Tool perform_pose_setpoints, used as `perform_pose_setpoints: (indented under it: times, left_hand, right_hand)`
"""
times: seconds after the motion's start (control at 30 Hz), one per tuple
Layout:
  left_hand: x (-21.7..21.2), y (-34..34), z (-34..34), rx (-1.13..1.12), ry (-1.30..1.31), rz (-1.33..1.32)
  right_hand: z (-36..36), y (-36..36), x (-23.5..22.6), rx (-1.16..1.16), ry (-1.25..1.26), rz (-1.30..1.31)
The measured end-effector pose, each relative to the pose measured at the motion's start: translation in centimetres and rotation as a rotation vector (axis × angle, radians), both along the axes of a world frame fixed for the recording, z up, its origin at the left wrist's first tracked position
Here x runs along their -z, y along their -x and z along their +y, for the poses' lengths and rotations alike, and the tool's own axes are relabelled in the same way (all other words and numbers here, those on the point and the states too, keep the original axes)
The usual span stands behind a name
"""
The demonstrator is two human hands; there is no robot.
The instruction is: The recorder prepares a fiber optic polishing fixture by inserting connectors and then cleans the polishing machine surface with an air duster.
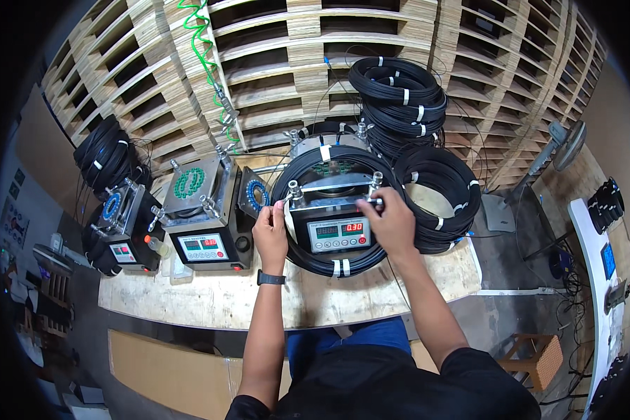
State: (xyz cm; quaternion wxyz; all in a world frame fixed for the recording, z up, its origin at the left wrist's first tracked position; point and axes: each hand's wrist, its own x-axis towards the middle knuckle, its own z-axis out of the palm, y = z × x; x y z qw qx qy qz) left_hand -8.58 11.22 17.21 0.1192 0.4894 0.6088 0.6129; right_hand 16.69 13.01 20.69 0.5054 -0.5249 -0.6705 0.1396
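Note:
In front of me a polishing machine (337,236) with a lit red display stands inside a coil of black cable (306,260) bound with white tape. The coil loops round the machine's front and over its top. My left hand (269,234) is at the machine's left front corner, its thumb and fingertips pinched together near a metal clamp knob (294,189). At the right front corner my right hand (393,222) is closed, thumb and forefinger together just below another clamp knob (377,180). What either hand pinches is too small to make out.
Two similar machines, one with a green ring (189,183) and one with a blue ring (110,206), stand left on the wooden table (210,301). Stacked cable coils (406,105) rise behind; another coil (462,175) lies right. A fan (569,145) and stool (539,360) stand right.

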Motion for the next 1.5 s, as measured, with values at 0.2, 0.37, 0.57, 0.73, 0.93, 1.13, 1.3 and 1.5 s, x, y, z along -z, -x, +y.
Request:
perform_pose_setpoints:
  times: [0.2,0.37,0.57,0.73,0.93,1.13,1.3,1.5]
  left_hand:
    - [-1.7,0.7,-0.4,0.118,0.191,-0.098]
    - [-3.4,1.9,-0.8,0.327,0.383,-0.37]
    - [-4.9,2.1,-0.2,0.395,0.531,-0.524]
    - [-2.5,1.9,0.2,0.239,0.345,-0.114]
    - [-1.2,1.4,0.3,0.053,0.126,0.137]
    - [-2.1,0.8,0.2,0.068,0.025,0.294]
    - [0.7,1.0,0.7,-0.047,-0.109,0.371]
    - [0.4,-0.4,0.3,-0.088,-0.093,0.355]
  right_hand:
    - [1.6,-3.9,0.5,-0.045,0.067,0.3]
    - [2.0,-4.6,1.4,-0.109,0.094,0.246]
    - [2.5,-4.7,1.6,-0.134,0.206,0.335]
    - [2.0,-4.1,1.7,-0.11,0.088,0.254]
    - [2.4,-3.8,1.9,-0.131,0.076,0.357]
    - [2.7,-4.9,2.0,-0.161,0.16,0.391]
    - [2.3,-3.8,2.4,-0.138,0.094,0.363]
    - [1.9,-3.8,2.2,-0.164,0.172,0.389]
